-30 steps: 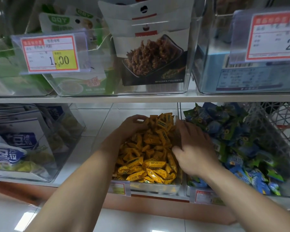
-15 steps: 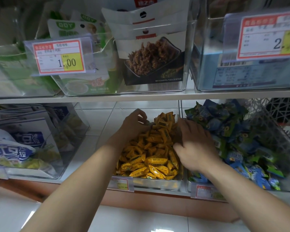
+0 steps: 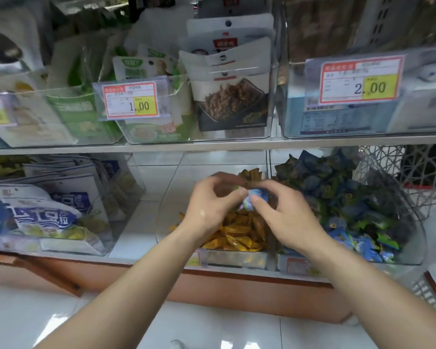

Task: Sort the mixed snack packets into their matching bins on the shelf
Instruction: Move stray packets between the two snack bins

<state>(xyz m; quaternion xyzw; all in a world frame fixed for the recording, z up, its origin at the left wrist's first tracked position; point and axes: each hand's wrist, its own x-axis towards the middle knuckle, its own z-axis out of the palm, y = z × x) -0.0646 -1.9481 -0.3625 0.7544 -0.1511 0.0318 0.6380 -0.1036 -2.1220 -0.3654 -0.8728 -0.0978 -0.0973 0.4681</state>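
On the lower shelf a clear bin (image 3: 237,258) holds a heap of yellow snack packets (image 3: 237,235). To its right, a second clear bin (image 3: 410,250) is piled with blue and green packets (image 3: 350,197). Both my hands hover over the yellow heap. Between their fingertips sits a small blue packet (image 3: 251,201). My left hand (image 3: 209,207) pinches its left end and my right hand (image 3: 285,217) pinches its right end. The hands hide the middle of the yellow heap.
A clear bin (image 3: 121,197) of white and blue bags stands at lower left. The upper shelf carries bins of green pouches (image 3: 151,132), dark-printed pouches (image 3: 232,104) and a bin with a 2.00 price tag (image 3: 360,81). A white wire basket (image 3: 393,177) sits at right.
Both hands have lifted out of the yellow heap and come together. They now hold a blue packet between them, which was not seen before. The view has tilted slightly upward.
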